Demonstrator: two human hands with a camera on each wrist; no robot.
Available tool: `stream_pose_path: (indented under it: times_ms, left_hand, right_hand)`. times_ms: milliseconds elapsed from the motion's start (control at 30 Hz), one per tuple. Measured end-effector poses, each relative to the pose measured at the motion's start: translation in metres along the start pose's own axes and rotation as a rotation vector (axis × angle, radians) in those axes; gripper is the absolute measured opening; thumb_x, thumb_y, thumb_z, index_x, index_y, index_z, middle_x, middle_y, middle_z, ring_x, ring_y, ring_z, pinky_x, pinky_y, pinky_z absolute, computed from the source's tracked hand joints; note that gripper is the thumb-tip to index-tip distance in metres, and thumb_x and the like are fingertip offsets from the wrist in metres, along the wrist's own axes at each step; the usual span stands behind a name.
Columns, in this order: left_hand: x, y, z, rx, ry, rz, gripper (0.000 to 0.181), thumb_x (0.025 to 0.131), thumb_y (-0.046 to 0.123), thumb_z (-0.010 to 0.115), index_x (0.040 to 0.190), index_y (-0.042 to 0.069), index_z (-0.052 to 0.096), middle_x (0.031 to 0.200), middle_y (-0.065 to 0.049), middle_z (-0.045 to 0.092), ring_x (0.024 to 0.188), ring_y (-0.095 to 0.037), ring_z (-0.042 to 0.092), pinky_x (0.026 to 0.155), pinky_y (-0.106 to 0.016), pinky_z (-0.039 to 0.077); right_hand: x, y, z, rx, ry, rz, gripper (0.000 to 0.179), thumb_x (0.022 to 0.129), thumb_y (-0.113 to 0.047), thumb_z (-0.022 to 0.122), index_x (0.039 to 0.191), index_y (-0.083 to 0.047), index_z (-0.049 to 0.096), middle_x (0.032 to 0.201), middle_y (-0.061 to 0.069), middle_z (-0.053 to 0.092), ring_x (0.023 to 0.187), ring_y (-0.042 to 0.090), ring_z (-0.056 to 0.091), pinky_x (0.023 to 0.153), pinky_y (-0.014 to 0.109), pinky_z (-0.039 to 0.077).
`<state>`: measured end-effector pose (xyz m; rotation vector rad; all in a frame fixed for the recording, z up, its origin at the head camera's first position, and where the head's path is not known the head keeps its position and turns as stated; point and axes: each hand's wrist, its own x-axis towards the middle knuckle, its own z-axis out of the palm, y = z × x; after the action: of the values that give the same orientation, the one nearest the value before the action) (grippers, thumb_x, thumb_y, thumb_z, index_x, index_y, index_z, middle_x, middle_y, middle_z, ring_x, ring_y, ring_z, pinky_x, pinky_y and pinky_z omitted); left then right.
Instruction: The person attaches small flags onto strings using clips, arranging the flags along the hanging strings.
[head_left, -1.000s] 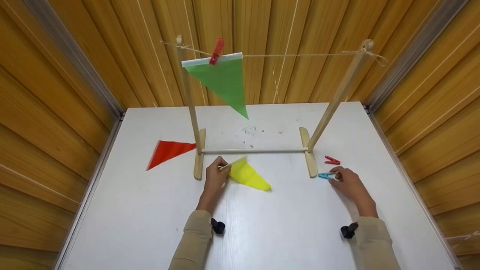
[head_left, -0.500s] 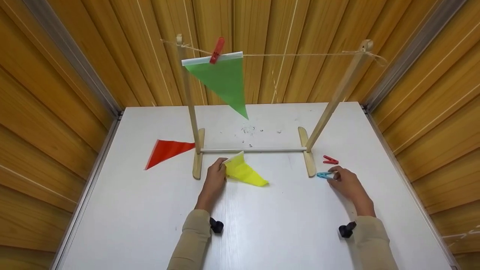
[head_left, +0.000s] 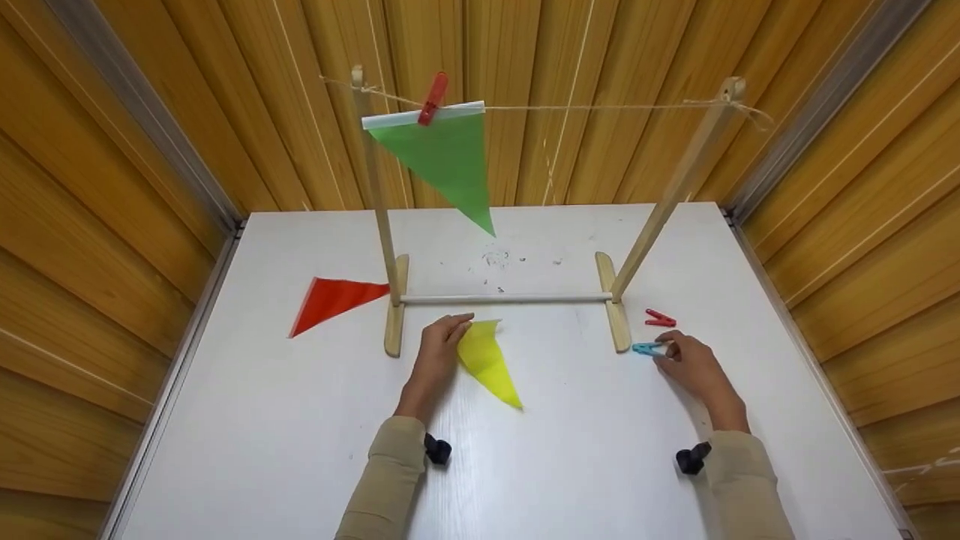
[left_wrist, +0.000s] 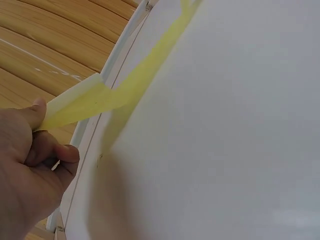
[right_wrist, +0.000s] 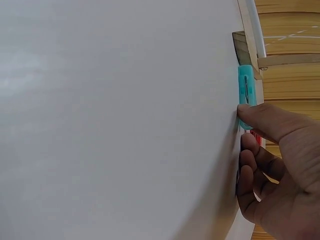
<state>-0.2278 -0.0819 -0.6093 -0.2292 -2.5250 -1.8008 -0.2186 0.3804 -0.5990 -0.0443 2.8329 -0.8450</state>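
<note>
My left hand (head_left: pixel 441 352) pinches a yellow triangular pennant (head_left: pixel 487 356) at one end of its white-edged top. In the left wrist view the pennant (left_wrist: pixel 90 102) stretches out from between the thumb and a finger, with its tail hanging away over the white surface. On the right, the thumb and fingers of my right hand (head_left: pixel 694 369) pinch a light-blue clothespin (head_left: pixel 645 349) by its handle end. In the right wrist view that clothespin (right_wrist: pixel 246 85) points away from the hand, close to the wooden foot of the frame. A red clothespin (head_left: pixel 660 318) lies just behind it.
Ahead stands a wooden frame with two posts (head_left: pixel 679 187), a white crossbar (head_left: pixel 510 298) and a string (head_left: pixel 585 107). A red clothespin (head_left: pixel 433 97) holds a green pennant (head_left: pixel 450 161) on the string. A red pennant (head_left: pixel 330 304) lies left of the frame on the white table (head_left: pixel 555 465).
My left hand has turned the yellow pennant, so its tip has swung down toward me and its top edge lies more level. The right hand stays at the light-blue clothespin.
</note>
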Motion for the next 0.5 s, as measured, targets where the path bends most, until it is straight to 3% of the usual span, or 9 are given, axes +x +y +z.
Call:
stream_pose_path:
  times_ms: [267,433,500]
  left_hand:
    - [0.0000,0.0043,0.0006,-0.055,0.110,-0.047,0.024,0.100,0.008,0.065,0.121,-0.001,0.072,0.117,-0.009,0.072,0.117,-0.023,0.064,0.102,-0.037,0.052]
    - [-0.0008,0.0063,-0.0023,-0.055,0.103,-0.080,0.028,0.102,0.005,0.060,0.128,-0.002,0.068,0.126,-0.012,0.068,0.125,-0.024,0.060,0.105,-0.038,0.050]
    - [-0.0017,0.0053,-0.0038,-0.035,0.100,-0.066,0.028,0.103,0.005,0.058,0.128,-0.003,0.067,0.125,-0.015,0.068,0.123,-0.024,0.061,0.104,-0.039,0.051]
  right_hand:
    - [-0.0010,0.0004,0.0011,0.003,-0.009,0.015,0.037,0.099,-0.015,0.065,0.134,-0.004,0.056,0.105,0.015,0.060,0.094,0.029,0.054,0.081,0.042,0.048]
    - [-0.0006,-0.0039,0.0009,-0.009,-0.002,0.008,0.036,0.098,-0.014,0.067,0.131,-0.001,0.058,0.107,0.018,0.059,0.095,0.031,0.054,0.082,0.045,0.049]
    - [-0.0006,-0.0057,0.0019,-0.018,-0.003,0.008,0.035,0.097,-0.014,0.067,0.129,-0.001,0.059,0.109,0.018,0.059,0.096,0.031,0.054,0.084,0.047,0.050]
